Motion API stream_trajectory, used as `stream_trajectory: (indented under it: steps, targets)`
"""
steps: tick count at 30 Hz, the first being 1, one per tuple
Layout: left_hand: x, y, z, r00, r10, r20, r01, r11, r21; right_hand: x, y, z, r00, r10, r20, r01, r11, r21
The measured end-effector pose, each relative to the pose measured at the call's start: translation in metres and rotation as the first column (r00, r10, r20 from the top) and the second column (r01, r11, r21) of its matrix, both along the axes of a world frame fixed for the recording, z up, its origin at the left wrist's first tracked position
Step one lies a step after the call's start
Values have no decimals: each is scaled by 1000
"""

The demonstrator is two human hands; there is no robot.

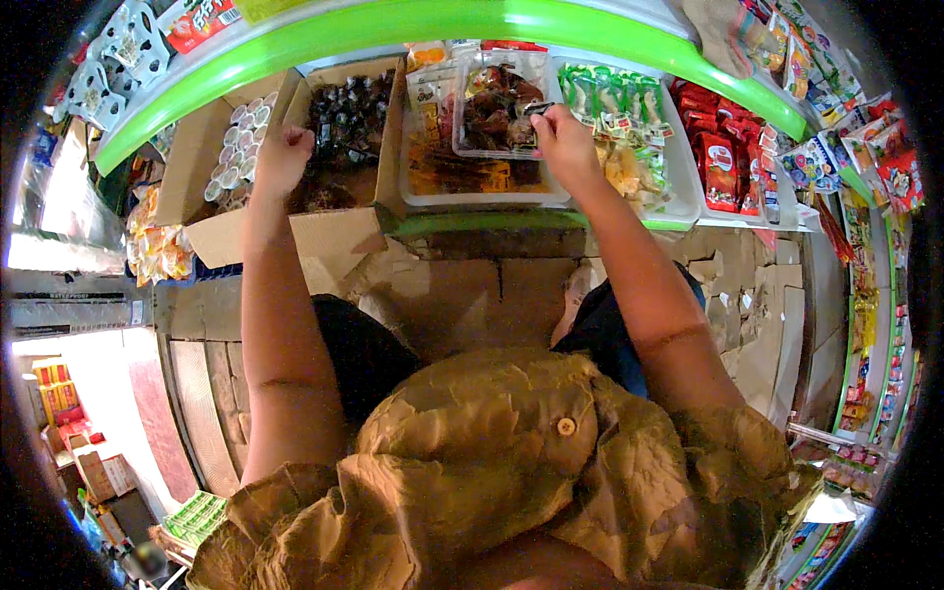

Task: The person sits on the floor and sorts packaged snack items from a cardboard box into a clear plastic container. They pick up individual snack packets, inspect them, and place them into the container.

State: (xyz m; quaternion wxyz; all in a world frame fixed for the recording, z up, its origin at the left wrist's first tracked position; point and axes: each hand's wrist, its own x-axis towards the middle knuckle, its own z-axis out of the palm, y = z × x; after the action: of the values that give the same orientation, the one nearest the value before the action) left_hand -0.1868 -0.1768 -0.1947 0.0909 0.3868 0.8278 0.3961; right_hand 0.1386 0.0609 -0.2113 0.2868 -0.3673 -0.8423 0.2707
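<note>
My right hand (569, 146) is over the right edge of a transparent plastic tub (459, 136), its thumb and forefinger pinched on a small dark packet (538, 109). Dark brown vacuum-packed snacks (495, 110) fill the tub, which rests on a wider white tray (483, 198) of flat brown packets. My left hand (284, 158) is blurred, with curled fingers; whether it holds anything is hidden. It hovers between a cardboard box (181, 173) of small lidded cups (240, 140) and another cardboard box (389, 140) of dark wrapped pieces (350, 110).
Green-and-white packets (612, 92) and red packets (715, 162) stand in trays on the right. A shelf with a bright green edge (442, 21) curves above the boxes. Flattened cardboard (472, 295) covers the floor. Stocked shelves (870, 332) line the far right.
</note>
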Motion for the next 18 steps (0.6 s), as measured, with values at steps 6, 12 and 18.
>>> stream_trajectory:
  steps: [6, 12, 18]
  targets:
    - [-32, 1, -56, 918, -219, -331, 21, 860, -510, -28, -21, 5, 971, -115, -211, -117, 538, -835]
    - [-69, 31, -128, 910, -407, -76, 144, 484, -863, -33, -10, -32, 829, -276, -487, -443, 208, -872]
    - [-80, 27, -206, 861, -237, 450, 502, 541, -675, -36, -41, 13, 961, -166, -222, -151, 361, -920]
